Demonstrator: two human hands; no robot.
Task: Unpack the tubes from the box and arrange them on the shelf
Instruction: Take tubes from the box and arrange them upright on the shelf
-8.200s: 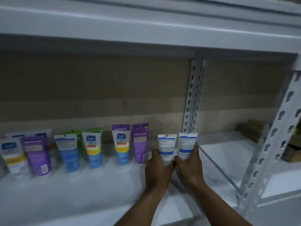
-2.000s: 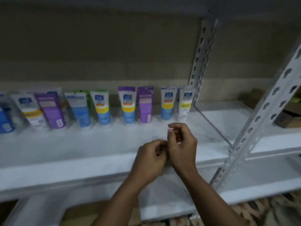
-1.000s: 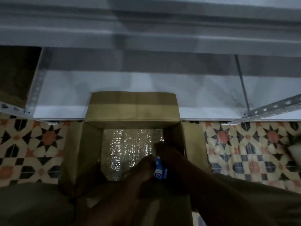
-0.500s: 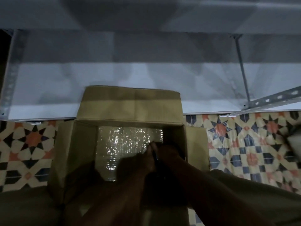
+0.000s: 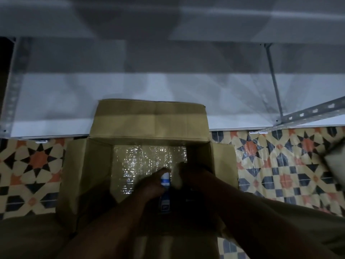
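Now a tube (image 5: 165, 181) with a white and blue label is held inside the open cardboard box (image 5: 149, 118), with the fingers of the left hand (image 5: 151, 186) curled round its upper part. The right hand (image 5: 194, 176) is set just beside it, but in the dim light it cannot be told whether anything is gripped by it. For a clean lift, the tube should be drawn straight up, clear of the box walls and flaps, before being carried to the white shelf (image 5: 56, 101) behind. The box bottom is lined with bubble wrap (image 5: 145, 161); any further tubes are hidden beneath the hands.
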